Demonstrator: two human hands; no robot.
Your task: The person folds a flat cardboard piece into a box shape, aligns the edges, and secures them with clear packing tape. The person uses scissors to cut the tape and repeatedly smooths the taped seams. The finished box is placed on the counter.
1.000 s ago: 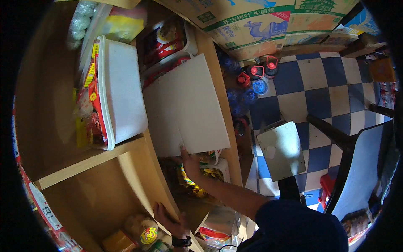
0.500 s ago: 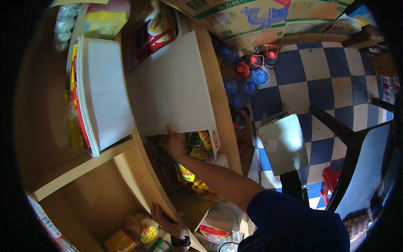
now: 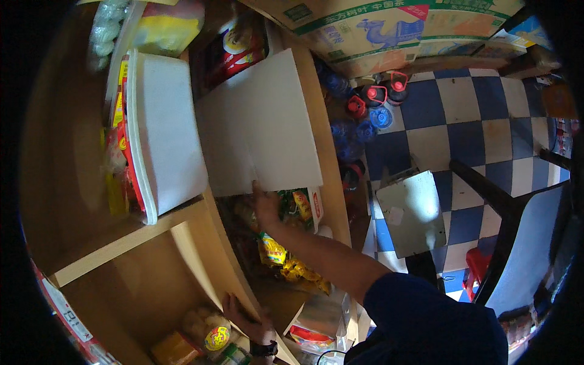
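Note:
My right hand (image 3: 266, 210) reaches into the shelf bay and is closed at the near edge of a large white panel (image 3: 258, 121), one fingertip showing on top of it. The panel lies slanted over a white-walled box of colourful snack packets (image 3: 301, 204); what the other fingers touch is hidden. Yellow packets (image 3: 274, 249) lie just below that wrist. My left hand (image 3: 246, 322), with a dark band at the wrist, is wrapped over the wooden shelf board (image 3: 228, 261) at the lower middle.
A white tub (image 3: 167, 134) stands on the upper-left shelf beside red and yellow packets. Bagged goods (image 3: 216, 337) sit in the lower compartment. Bottles with red handles (image 3: 374, 94) stand on the checkered floor. A pale stool (image 3: 413, 213), a red stool (image 3: 477, 267) and cartons (image 3: 377, 30) are to the right.
The whole view has shifted slightly. The white panel lies a little lower over the box's near right corner, with my right hand still at its edge. My left hand stays on the board.

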